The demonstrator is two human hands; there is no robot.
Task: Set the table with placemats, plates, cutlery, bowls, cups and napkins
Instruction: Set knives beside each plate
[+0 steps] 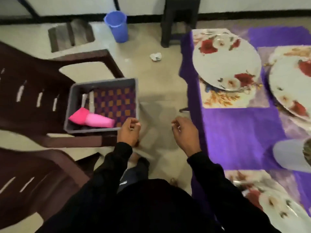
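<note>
A grey crate [74, 98] sits on a brown chair [30, 84] just beyond the left hand [129, 132], holding two pink cups [91, 119], some cutlery [90, 100] and a checkered placemat [116, 105]. To the right of the right hand [184, 132] lies the purple-covered worktop [235, 132], bearing floral placemats and plates [225, 64]. Both hands hover with fingers loosely curled, grasping nothing; the left is at the crate's near corner.

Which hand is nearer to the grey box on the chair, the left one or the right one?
Left. The left hand is at the near right corner of the grey box, seemingly touching its rim. The right hand hangs over the floor, between the box and the purple table.
</note>
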